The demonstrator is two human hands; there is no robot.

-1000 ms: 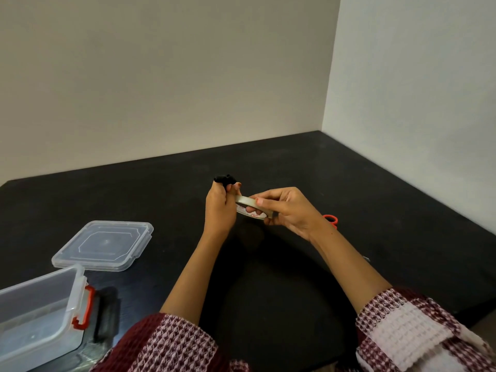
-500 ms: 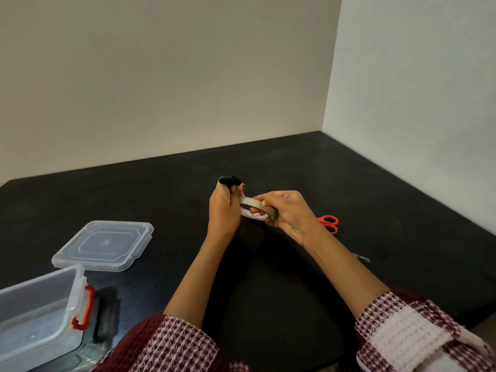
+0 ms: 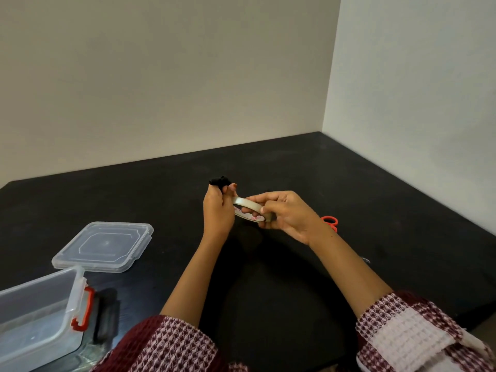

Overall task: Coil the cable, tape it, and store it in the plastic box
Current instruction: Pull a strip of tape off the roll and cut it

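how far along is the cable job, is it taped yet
Coiling looks done: the left hand grips the bunched black cable. Taping is in hand: the right hand holds the tape roll beside it, with no strip visibly applied. Left: taping, then storing it in the open plastic box, whose lid lies alongside.

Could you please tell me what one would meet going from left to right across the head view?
Plastic box, lid, left hand holding the cable, tape roll, right hand, scissors.

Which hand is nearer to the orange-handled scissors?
Right. The right hand, holding the tape roll, is right beside the scissors, partly hiding them; the left hand, gripping the black cable, is farther left.
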